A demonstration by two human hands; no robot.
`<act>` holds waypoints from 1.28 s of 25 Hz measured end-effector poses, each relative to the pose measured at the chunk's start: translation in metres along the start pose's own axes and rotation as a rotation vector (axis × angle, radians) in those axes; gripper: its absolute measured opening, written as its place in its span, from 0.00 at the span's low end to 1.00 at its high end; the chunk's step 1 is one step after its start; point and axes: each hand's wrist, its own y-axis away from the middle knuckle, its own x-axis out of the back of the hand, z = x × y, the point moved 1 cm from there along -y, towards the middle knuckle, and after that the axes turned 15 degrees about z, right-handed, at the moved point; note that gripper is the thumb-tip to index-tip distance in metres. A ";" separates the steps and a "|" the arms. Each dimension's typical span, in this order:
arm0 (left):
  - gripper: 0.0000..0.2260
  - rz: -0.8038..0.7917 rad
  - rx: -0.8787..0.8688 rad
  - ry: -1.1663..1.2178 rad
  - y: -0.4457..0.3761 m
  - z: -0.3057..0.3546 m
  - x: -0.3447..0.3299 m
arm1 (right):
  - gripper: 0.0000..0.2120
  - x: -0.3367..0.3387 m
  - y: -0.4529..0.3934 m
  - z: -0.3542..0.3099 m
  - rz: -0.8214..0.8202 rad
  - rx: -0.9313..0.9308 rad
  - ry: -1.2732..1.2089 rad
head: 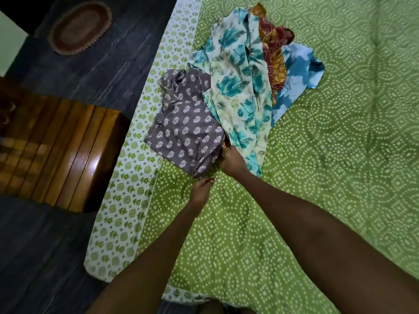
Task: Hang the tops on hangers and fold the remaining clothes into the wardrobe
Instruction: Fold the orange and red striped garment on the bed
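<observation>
1. Two bare arms reach forward and down over the bed [317, 155], both stretched almost straight, and the hands meet at the near corner of a grey printed top [186, 123].
2. Left hand [201, 189]: its fingers [207, 180] are bunched together and pinch the grey top's near hem, with the knuckles facing up.
3. Right hand [232, 160]: its fingers are curled into the cloth at the grey top's right edge, gripping it where an orange fabric shows just under that edge; the fingertips themselves are hidden in the folds.
4. From both sets of fingers the grey top spreads away and to the left, lying flat on the green dotted bedspread and reaching onto its pale border.
5. Just right of the right-hand fingers lies a teal floral garment [240, 87], which overlaps the grey top's far right side.
6. Beyond that, farther from the fingers, sit a red and orange patterned cloth [273, 48] and a blue and white garment [297, 71], heaped together.
7. Well left of the fingers, off the bed, stand a wooden cabinet [59, 150] and an oval mat [80, 27] on the dark floor.
</observation>
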 end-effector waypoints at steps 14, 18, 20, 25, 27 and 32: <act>0.21 -0.414 0.253 0.422 0.121 0.126 0.017 | 0.13 0.192 0.213 -0.079 -0.457 -0.304 -0.941; 0.14 -0.331 0.172 0.213 0.155 0.158 0.025 | 0.04 0.206 0.238 -0.062 -0.248 -0.608 -1.179; 0.18 -0.325 0.107 0.311 0.173 0.200 0.034 | 0.08 0.216 0.230 -0.055 -0.133 -0.604 -1.103; 0.20 -0.527 -0.187 0.307 0.227 0.308 0.079 | 0.14 0.243 0.198 -0.059 -0.009 -0.608 -1.025; 0.14 -0.632 -0.277 0.224 0.251 0.322 0.102 | 0.19 0.261 0.181 -0.068 -0.007 -0.621 -1.345; 0.11 -0.819 -0.276 -0.335 0.290 0.297 0.123 | 0.29 0.290 0.156 -0.108 -0.112 -0.558 -1.809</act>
